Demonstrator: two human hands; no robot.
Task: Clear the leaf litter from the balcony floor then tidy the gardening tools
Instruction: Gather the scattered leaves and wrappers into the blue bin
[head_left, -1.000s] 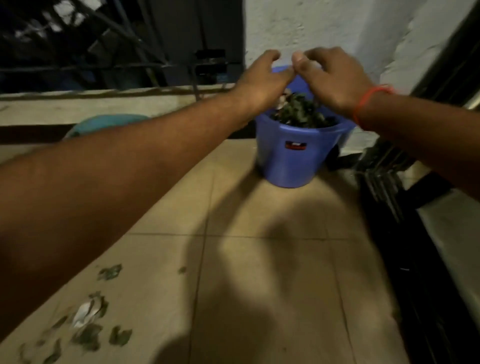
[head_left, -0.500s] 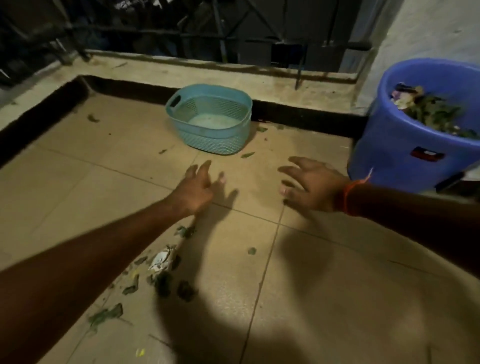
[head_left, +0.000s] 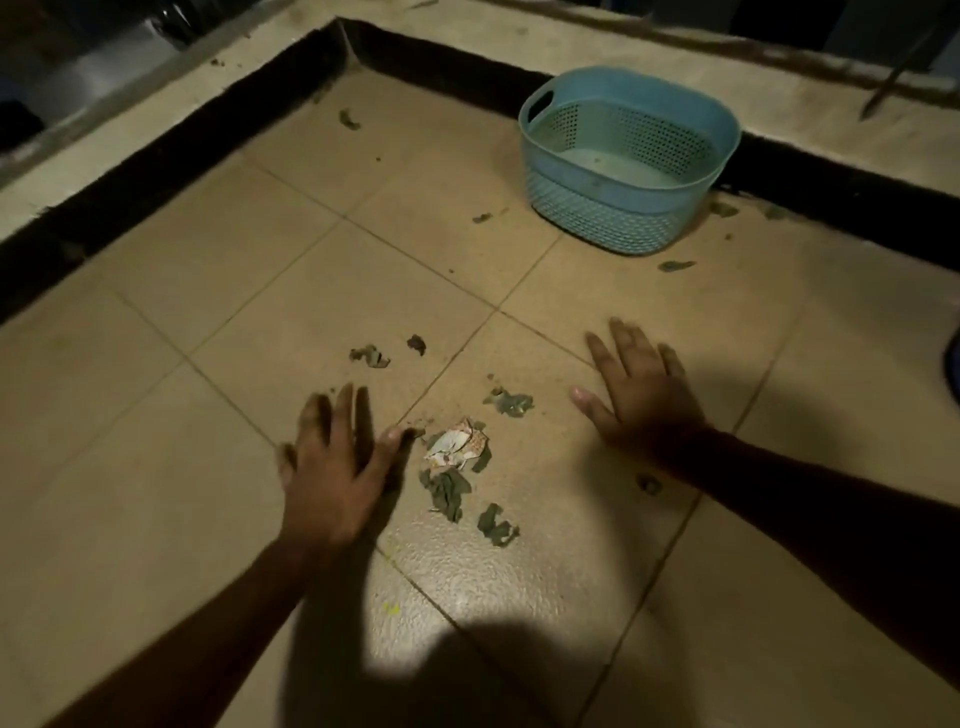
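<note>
Left hand (head_left: 332, 467) and right hand (head_left: 641, 395) were splayed, empty, flanking leaf litter (head_left: 457, 467) mid-floor; teal basket (head_left: 628, 156) stood near the far edge.

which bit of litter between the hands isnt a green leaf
The crumpled pale scrap, just right of the left hand's thumb: whitish with orange markings, while the pieces around it are dark green.

Glossy textured floor tiles (head_left: 519, 571); matt perforated plastic basket (head_left: 623, 218).
</note>
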